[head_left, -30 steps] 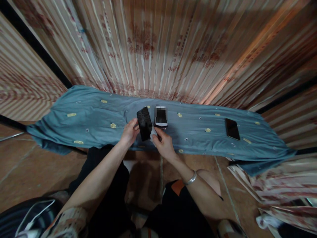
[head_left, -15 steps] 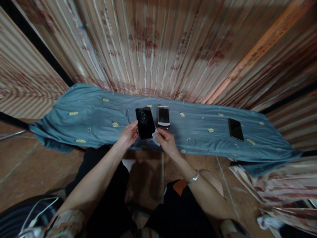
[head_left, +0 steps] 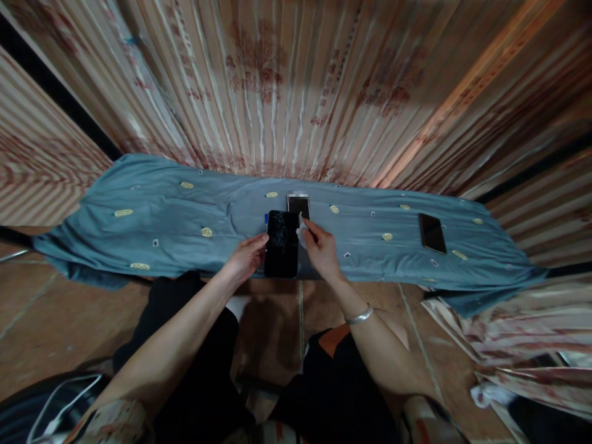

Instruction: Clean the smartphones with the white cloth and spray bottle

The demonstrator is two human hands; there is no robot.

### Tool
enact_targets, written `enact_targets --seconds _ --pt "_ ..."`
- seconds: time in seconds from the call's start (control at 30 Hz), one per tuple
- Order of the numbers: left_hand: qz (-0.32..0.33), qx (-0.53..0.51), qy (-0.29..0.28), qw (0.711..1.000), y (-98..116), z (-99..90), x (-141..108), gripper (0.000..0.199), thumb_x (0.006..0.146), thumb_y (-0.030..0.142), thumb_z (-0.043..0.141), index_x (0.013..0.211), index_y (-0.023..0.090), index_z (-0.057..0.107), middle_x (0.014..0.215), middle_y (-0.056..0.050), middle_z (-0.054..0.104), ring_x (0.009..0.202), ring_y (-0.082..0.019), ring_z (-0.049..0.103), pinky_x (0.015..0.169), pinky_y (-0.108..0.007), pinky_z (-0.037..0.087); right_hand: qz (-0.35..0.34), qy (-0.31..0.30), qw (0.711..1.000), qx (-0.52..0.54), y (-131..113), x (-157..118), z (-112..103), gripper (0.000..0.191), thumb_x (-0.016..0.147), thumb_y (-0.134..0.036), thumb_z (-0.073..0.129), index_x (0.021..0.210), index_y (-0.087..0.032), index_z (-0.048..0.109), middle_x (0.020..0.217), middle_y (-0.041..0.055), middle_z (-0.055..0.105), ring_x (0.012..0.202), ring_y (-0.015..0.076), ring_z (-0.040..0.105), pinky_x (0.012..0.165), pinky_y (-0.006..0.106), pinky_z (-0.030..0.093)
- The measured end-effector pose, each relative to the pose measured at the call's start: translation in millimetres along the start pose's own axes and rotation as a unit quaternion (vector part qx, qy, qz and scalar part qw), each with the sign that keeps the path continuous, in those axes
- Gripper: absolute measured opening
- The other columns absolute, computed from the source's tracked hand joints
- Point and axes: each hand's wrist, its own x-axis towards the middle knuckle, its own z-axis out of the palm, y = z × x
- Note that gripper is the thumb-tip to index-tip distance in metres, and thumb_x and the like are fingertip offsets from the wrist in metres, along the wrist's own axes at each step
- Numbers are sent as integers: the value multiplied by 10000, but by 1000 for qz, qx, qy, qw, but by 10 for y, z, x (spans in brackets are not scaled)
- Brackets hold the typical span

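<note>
A black phone (head_left: 282,246) with a cracked-looking upper screen is gripped at its left edge by my left hand (head_left: 247,256). My right hand (head_left: 320,246) pinches a crumpled white tissue (head_left: 301,227) at the phone's upper right edge. Behind the held phone, and partly covered by it, lies a second device (head_left: 298,202) with a dark screen and a pale border. A small blue item (head_left: 266,219) peeks out just left of the held phone; its kind is unclear.
A blue-green patterned cloth (head_left: 240,228) covers the long narrow surface. Toward its right end lies another dark phone (head_left: 432,233). A striped curtain (head_left: 287,111) hangs behind, and dark poles stand at both sides. A white cable (head_left: 69,401) is at lower left.
The held phone has come nearer to me, turned more upright, and now overlaps the second device. My right hand with the tissue has moved from its lower right corner up to its upper right edge.
</note>
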Motion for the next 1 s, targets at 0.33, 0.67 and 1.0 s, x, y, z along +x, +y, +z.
enact_targets --seconds 0.33,0.67,1.0 --pt "28 3 -9 1000 -9 0 26 168 653 218 896 747 137 782 744 -41 778 658 -138 673 703 -260 518 -163 -74 954 -239 -40 -122 25 462 983 -142 369 1354 -126 644 1382 186 649 1281 291 601 1128 519 481" --pt "33 34 5 999 -41 11 2 199 646 209 893 805 141 795 758 -46 779 684 -157 685 688 -269 516 -169 -78 940 -287 -106 -114 5 487 974 -82 351 1392 -73 601 1421 209 608 1326 300 546 1155 512 441" --pt "12 54 -6 998 -82 57 -55 171 651 171 885 791 127 798 709 -48 757 638 -143 662 627 -247 495 -178 -101 938 -280 -146 -84 116 526 954 -80 382 1452 -83 551 1485 190 567 1405 305 473 1184 534 415"
